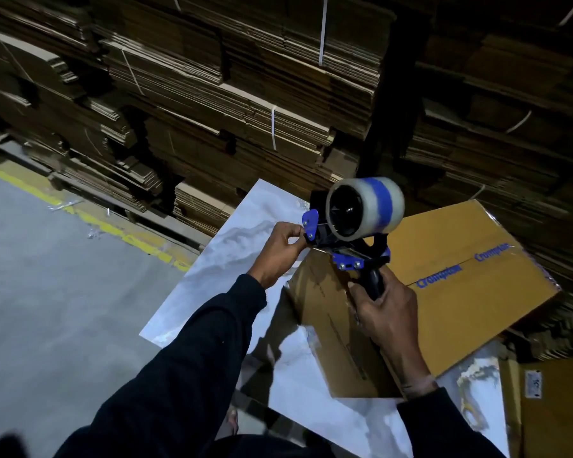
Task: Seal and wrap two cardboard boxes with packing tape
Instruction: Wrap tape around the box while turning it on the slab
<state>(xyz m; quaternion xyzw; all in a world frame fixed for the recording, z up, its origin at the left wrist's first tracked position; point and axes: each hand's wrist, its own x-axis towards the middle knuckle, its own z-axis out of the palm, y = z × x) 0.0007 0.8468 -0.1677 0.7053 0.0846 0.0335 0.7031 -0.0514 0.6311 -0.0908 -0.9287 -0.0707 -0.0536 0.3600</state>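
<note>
Holding the tape gun (351, 233) above the near corner of the box (460, 276), I have my right hand (389, 312) wrapped tight around its black handle, fingers fully curled on the grip. My left hand (280, 251) is at the front of the tape gun, thumb and forefinger pinched narrow right at the blue plate, and I judge they are picking at the loose tape end, though the strip itself is too thin and clear for me to be sure. The roll of tape (366, 206) sits on top of the tape gun, its axis lying roughly crosswise. The box lies just below and to the right of the tape gun, resting on a white sheet (242, 233), with its centre seam running away from the tape gun toward the far right corner; blue lettering runs along that seam. So the seam's long line starts nearly under the tape gun's mouth, and the left hand is nearer that starting edge. A second box (556, 408) shows well to the lower right of the tape gun. Behind everything stand stacks of flat cardboard (245, 94).
</note>
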